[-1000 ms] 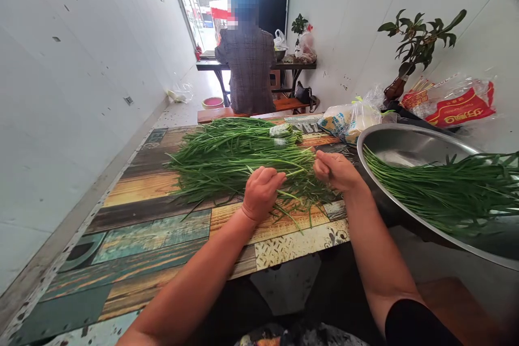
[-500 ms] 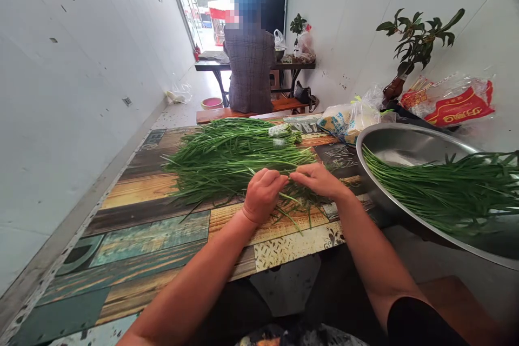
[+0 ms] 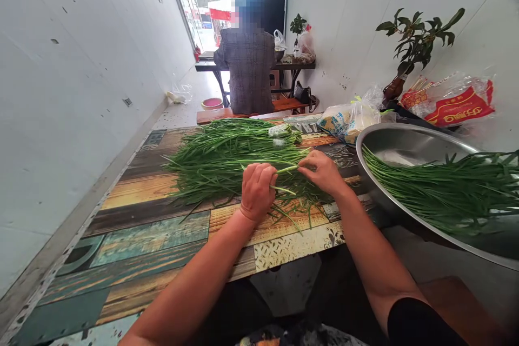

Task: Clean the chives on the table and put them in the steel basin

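Observation:
A big pile of garlic chives [image 3: 219,157] lies across the patterned table, stems toward the right, with white tape round a bundle at the back. My left hand [image 3: 258,189] is closed round a few chive stalks whose pale ends [image 3: 286,191] stick out to the right. Just right of it, my right hand [image 3: 321,173] pinches the tip of one stalk between thumb and fingers. Loose trimmings [image 3: 298,211] lie beneath and in front of both hands.
A large steel basin [image 3: 367,167] holding more chives stands at the right. Behind it are plastic bags [image 3: 351,119], a red-printed package [image 3: 460,108] and a potted plant [image 3: 421,38]. Farther back a person [image 3: 249,70] sits at another table, back turned.
My hands have drawn apart: the left went slightly left, the right moved a little right and up along the stalk. The seated person's left arm now shows out to the side.

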A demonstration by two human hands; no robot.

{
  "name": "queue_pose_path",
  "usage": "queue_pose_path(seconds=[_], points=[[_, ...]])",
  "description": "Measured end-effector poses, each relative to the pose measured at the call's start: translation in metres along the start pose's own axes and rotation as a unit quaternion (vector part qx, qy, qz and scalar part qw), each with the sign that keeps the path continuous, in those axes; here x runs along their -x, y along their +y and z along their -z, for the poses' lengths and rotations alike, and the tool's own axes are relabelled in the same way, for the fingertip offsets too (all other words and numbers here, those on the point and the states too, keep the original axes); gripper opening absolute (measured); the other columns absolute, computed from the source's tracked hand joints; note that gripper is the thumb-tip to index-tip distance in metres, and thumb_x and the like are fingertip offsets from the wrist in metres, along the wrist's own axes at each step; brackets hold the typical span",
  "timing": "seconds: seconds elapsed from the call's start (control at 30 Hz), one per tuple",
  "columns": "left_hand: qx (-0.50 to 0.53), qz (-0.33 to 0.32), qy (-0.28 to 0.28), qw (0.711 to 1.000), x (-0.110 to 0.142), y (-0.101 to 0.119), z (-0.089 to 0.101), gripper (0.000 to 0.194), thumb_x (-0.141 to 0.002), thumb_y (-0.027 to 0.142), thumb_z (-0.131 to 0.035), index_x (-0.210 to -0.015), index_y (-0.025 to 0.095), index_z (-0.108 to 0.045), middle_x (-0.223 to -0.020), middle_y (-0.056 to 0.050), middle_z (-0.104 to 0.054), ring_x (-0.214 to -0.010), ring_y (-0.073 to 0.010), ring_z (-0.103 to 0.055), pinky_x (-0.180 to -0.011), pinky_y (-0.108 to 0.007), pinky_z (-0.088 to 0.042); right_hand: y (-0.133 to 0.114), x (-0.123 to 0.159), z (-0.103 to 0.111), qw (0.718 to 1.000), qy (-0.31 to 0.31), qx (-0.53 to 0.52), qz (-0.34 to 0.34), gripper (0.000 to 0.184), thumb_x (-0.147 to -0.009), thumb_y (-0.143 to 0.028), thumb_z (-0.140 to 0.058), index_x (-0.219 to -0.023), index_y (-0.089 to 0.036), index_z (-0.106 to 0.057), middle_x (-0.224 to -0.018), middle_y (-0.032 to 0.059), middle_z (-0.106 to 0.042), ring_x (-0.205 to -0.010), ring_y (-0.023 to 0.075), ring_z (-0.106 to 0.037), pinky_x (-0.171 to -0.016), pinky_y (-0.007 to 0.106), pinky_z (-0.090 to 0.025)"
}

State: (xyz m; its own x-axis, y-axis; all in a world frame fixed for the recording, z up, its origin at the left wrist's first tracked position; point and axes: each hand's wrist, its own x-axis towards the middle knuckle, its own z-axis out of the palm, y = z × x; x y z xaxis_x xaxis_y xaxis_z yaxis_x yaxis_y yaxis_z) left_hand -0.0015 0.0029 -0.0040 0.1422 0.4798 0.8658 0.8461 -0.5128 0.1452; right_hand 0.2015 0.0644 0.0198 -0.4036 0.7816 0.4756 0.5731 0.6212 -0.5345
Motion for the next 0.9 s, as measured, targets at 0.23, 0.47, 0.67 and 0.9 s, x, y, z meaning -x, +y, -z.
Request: queue_pose_path(seconds=[0.23, 0.47, 0.67, 0.9], points=[[-0.006, -0.034, -0.036, 0.999, -0.001, 0.008, 0.0, 0.01, -0.092, 0.018, -0.046, -0.093, 0.022, -0.055, -0.101, -0.004, -0.07, -0.105, -0.0205, -0.057, -0.093, -0.038, -0.034, -0.026, 0.002, -0.001, 0.985, -0.068, -0.156, 0.001, 0.013, -0.081, -0.029, -0.062, -0.085, -0.02, -0.069, -0.085, 0.0041, -0.069, -0.081, 0.0171, -0.061, -0.074, 0.03, -0.047], [0.054, 0.0, -0.07, 0.996, 0.006, 0.001, -0.012, 0.017, -0.095, 0.019, -0.037, -0.099, 0.018, -0.054, -0.08, -0.004, -0.064, -0.075, -0.0167, -0.056, -0.073, -0.029, -0.044, -0.033, 0.003, -0.012, 0.947, -0.079, -0.296, -0.093, 0.024, -0.075, -0.039, -0.068, -0.082, -0.016, -0.067, -0.078, 0.0034, -0.068, -0.071, 0.0147, -0.06, -0.068, 0.028, -0.048], [0.122, 0.031, -0.071, 0.99, 0.011, -0.001, -0.015, 0.017, -0.094, 0.021, -0.04, -0.106, 0.017, -0.052, -0.089, -0.006, -0.065, -0.081, -0.0164, -0.059, -0.076, -0.03, -0.048, -0.033, 0.003, -0.012, 0.953, -0.097, -0.28, -0.067, 0.023, -0.075, -0.038, -0.068, -0.08, -0.016, -0.07, -0.079, 0.0043, -0.068, -0.073, 0.0149, -0.06, -0.069, 0.028, -0.047], [0.138, 0.055, -0.081, 0.986, 0.011, -0.002, -0.016, 0.014, -0.091, 0.018, -0.045, -0.101, 0.018, -0.055, -0.088, -0.005, -0.067, -0.082, -0.0165, -0.061, -0.078, -0.03, -0.05, 0.001, -0.003, 0.002, 0.951, 0.153, -0.213, -0.162, 0.024, -0.076, -0.041, -0.063, -0.078, -0.017, -0.068, -0.069, 0.0026, -0.063, -0.06, 0.0141, -0.053, -0.06, 0.029, -0.045]])
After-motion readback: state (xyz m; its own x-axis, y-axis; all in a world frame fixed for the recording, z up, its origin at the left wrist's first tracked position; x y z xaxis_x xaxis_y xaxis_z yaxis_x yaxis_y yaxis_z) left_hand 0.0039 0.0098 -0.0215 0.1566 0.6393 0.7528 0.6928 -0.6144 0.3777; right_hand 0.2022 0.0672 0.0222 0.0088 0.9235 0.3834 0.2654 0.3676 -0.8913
